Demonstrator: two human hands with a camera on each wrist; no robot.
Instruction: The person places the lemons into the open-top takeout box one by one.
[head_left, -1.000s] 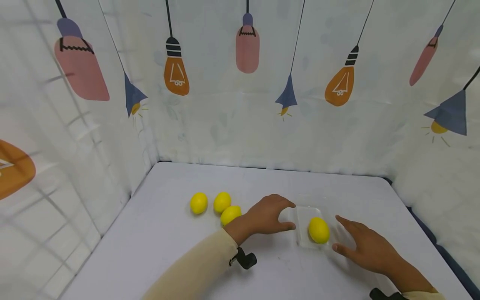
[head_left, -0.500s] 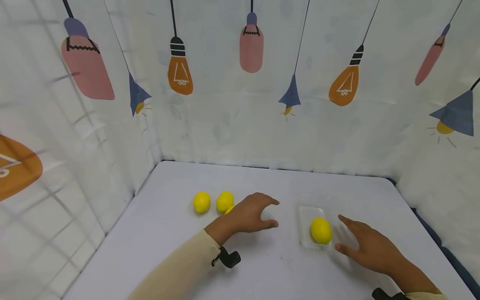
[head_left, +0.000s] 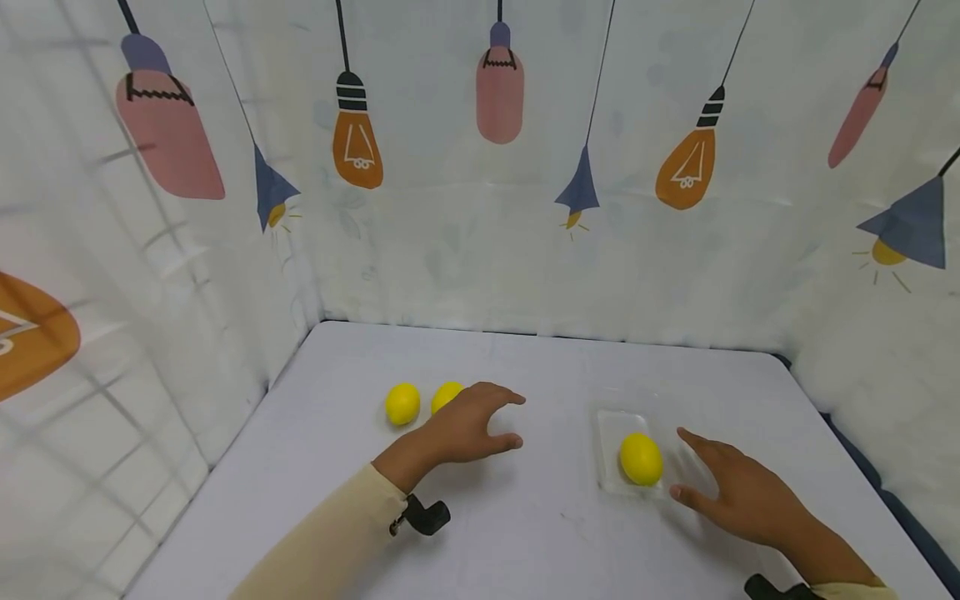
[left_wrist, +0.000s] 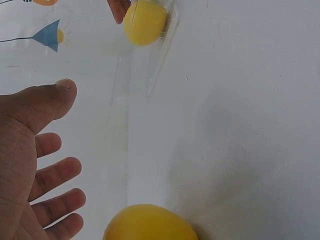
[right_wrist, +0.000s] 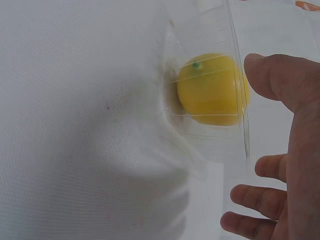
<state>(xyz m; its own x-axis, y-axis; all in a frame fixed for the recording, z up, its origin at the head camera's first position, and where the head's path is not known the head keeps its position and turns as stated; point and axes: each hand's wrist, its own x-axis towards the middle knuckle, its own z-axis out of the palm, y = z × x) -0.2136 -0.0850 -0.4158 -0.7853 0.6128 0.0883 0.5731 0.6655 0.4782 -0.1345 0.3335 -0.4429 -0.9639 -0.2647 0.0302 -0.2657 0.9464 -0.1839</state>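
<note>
A yellow lemon lies inside a clear plastic container at the right of the table. My right hand is beside the container's right side, fingers and thumb spread, holding nothing. In the right wrist view, the thumb is close to the container's clear rim. My left hand is over the table left of the container, thumb and fingers apart with nothing between them. Behind it two lemons show, one whole and one partly covered. The left wrist view has a lemon close below that hand; the head view hides a third one there.
The white table ends at a curtain printed with lamps and bulbs, which also encloses both sides. A small black camera is strapped to the left wrist.
My left hand has moved left, away from the container, and now covers the nearest lemon of the group. My right hand stays by the container.
</note>
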